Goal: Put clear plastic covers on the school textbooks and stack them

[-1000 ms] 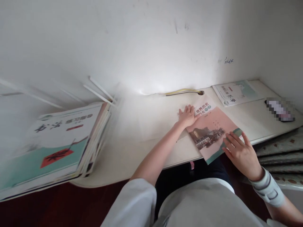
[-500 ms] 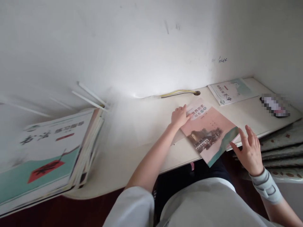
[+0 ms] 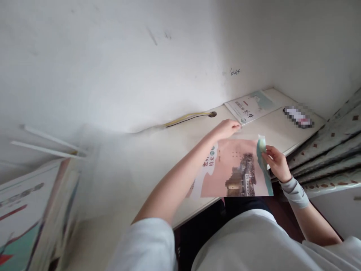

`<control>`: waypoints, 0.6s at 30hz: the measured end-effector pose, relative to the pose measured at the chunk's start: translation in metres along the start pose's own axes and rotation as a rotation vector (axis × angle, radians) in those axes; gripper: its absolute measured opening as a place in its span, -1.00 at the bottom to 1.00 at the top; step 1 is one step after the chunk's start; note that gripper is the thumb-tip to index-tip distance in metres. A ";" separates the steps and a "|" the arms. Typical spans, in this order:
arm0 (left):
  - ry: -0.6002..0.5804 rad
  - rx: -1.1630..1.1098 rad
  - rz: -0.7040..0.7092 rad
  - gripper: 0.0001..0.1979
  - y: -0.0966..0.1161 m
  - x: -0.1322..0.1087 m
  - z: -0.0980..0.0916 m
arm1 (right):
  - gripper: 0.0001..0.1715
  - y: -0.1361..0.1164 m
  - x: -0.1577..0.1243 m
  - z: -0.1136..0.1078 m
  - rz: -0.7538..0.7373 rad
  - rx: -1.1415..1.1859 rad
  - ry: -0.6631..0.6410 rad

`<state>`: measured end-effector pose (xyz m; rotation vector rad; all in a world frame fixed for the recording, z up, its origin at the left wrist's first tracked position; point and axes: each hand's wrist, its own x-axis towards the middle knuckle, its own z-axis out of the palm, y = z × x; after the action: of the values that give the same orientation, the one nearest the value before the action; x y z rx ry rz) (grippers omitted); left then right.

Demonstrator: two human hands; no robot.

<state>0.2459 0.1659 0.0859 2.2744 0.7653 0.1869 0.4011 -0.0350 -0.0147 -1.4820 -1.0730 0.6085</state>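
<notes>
A pink booklet (image 3: 222, 162) with a building picture and a green edge lies turned sideways, its lower corner over the desk's front edge. My right hand (image 3: 278, 162) pinches its green right-hand edge, where a pale, shiny flap (image 3: 261, 138) sticks up. Just beyond the booklet's far edge, my left hand (image 3: 227, 128) is closed, fingertips pressed together. Whatever those fingers hold, if anything, I cannot make out. My left forearm covers part of the booklet's title.
A white and green booklet (image 3: 251, 106) lies at the back of the desk (image 3: 126, 177). A phone (image 3: 299, 116), partly pixelated, is right of it. A stack of books (image 3: 31, 210) stands at left. Cables (image 3: 191, 117) run to a hole by the wall. A curtain (image 3: 329, 158) hangs at right.
The pink booklet has turned so its green edge faces right. My right hand has closed on that edge. My left hand has moved off the title end to beyond the far edge. The view has shifted right.
</notes>
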 end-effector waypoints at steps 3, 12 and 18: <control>-0.384 -0.230 -0.147 -0.72 0.005 0.035 -0.002 | -0.64 -0.001 0.003 0.000 -0.039 -0.035 -0.007; -0.486 -0.412 -0.175 -0.78 -0.010 0.041 -0.037 | -0.59 -0.002 0.038 0.008 -0.066 -0.020 0.002; -0.402 -0.055 0.079 -0.87 -0.007 0.035 -0.024 | -0.52 0.006 0.034 0.012 0.058 0.039 -0.019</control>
<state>0.2631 0.2037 0.0956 2.1923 0.4538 -0.2067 0.4080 0.0012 -0.0164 -1.4807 -1.0299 0.6815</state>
